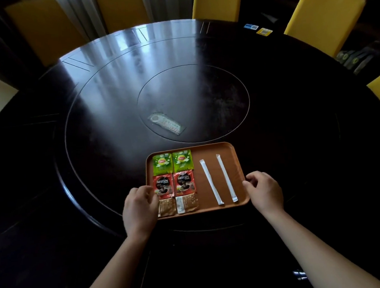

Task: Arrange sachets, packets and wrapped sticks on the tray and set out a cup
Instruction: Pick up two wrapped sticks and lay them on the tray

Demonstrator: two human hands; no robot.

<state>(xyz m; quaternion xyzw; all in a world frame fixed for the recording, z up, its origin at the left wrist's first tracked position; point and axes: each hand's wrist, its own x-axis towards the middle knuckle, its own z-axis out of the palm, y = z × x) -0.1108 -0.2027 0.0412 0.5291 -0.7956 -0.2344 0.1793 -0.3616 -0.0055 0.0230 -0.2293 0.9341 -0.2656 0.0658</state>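
A brown tray (209, 150) lies on the dark round table in front of me. On its left half sit two green tea sachets (172, 162), two red coffee packets (174, 185) below them, and two beige sachets (178, 204) at the near edge. Two white wrapped sticks (218, 179) lie side by side on the right half. My left hand (139, 209) grips the tray's left edge beside the red packets. My right hand (264, 189) grips the tray's right edge. No cup is in view.
A clear plastic packet (166, 123) lies on the table's round centre disc (193, 103). Yellow chairs (216, 2) stand around the far and right sides. Small blue and yellow cards (258, 29) lie near the far right rim.
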